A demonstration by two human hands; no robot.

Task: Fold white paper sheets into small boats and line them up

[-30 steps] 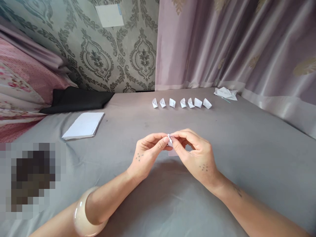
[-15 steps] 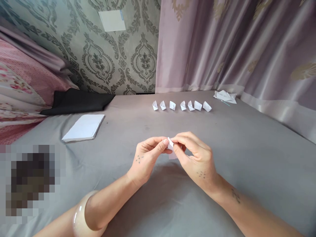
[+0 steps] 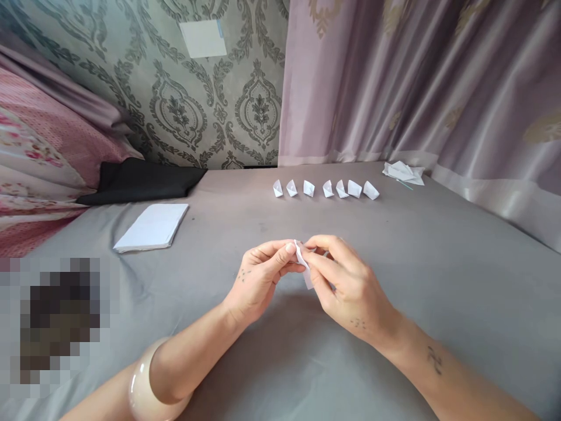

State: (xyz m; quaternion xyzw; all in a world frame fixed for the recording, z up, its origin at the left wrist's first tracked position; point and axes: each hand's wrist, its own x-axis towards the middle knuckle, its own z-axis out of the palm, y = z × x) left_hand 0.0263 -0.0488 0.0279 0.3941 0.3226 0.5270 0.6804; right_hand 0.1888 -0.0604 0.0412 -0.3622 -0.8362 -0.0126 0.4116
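Cloth (image 3: 442,286), gray and a bit wrinkled, lies under all the things. Behind it on the right is a shiny purple curtain (image 3: 385,82), and next to that is a gray wall (image 3: 175,111) with leafy patterns. A pink drape (image 3: 48,123) with flowers hangs at the far left. Black cloth (image 3: 142,181) lies near it. Both hands are close together in the middle. The left hand (image 3: 267,275) pinches a small white paper with its thumb and fingers, and the right hand (image 3: 346,280) has its bent fingers on the other side, holding it too. A white stack (image 3: 151,228) sits to the left, and a pale bangle (image 3: 151,386) goes around the left arm. At the back right is a messy white pile (image 3: 402,171). The held paper (image 3: 308,278) is up between the fingertips, with one end hanging down. Seven little folded shapes (image 3: 308,188) stand in a row behind the hands. A thin blue stick (image 3: 405,185) lies by the pile.
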